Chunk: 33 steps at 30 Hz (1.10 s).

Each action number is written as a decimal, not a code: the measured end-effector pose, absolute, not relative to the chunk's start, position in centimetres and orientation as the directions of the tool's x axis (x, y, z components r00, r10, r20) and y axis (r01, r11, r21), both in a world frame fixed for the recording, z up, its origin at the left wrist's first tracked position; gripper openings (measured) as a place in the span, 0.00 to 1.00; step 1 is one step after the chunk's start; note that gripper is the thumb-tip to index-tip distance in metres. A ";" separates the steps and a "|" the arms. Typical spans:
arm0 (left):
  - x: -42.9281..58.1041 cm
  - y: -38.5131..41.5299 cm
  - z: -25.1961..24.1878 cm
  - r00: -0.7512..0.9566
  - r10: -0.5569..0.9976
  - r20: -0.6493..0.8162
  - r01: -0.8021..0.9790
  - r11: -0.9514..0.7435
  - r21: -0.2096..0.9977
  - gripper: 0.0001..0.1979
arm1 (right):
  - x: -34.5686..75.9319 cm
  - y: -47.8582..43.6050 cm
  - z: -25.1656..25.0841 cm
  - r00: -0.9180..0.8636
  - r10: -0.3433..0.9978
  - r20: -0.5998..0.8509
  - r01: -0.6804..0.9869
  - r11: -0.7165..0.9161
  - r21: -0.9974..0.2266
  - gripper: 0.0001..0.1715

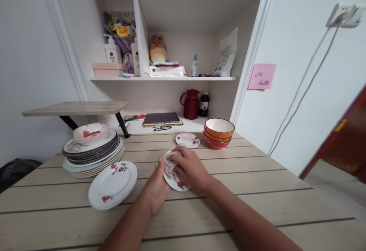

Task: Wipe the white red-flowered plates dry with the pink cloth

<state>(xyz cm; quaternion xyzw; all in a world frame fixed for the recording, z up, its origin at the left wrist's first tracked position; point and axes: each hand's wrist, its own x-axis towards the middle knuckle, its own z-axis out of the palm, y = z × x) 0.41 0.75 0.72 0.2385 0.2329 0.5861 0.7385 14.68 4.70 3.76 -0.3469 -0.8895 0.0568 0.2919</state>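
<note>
A small white plate (177, 184) with red flowers is held just above the wooden table (257, 190). My left hand (156, 192) grips its left edge from below. My right hand (191, 169) is closed over a crumpled pinkish cloth (170, 166) and presses it onto the plate's face. Another small flowered plate (187, 140) lies on the table just beyond my hands.
A short stack of flowered plates (112, 184) lies at my left, with a taller stack of larger plates (93, 152) and a bowl behind it. Orange bowls (219, 133) are stacked at the right. Shelves behind hold a red jug (191, 104), a bottle and a laptop.
</note>
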 end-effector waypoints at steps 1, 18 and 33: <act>0.5 0.8 0.8 0.189 0.980 -0.066 -0.764 0.189 0.616 0.25 | 14.7 5.1 3.6 -0.550 0.674 0.493 0.630 0.723 -0.285 0.22; 0.4 0.3 1.3 0.213 0.969 -0.128 -0.716 0.244 0.654 0.25 | 15.9 3.6 4.2 -0.697 0.629 0.345 0.486 0.768 -0.417 0.25; 0.4 0.6 1.3 0.194 0.974 -0.119 -0.756 0.226 0.614 0.26 | 18.5 4.1 4.7 -0.607 0.793 0.045 0.740 0.586 -0.330 0.22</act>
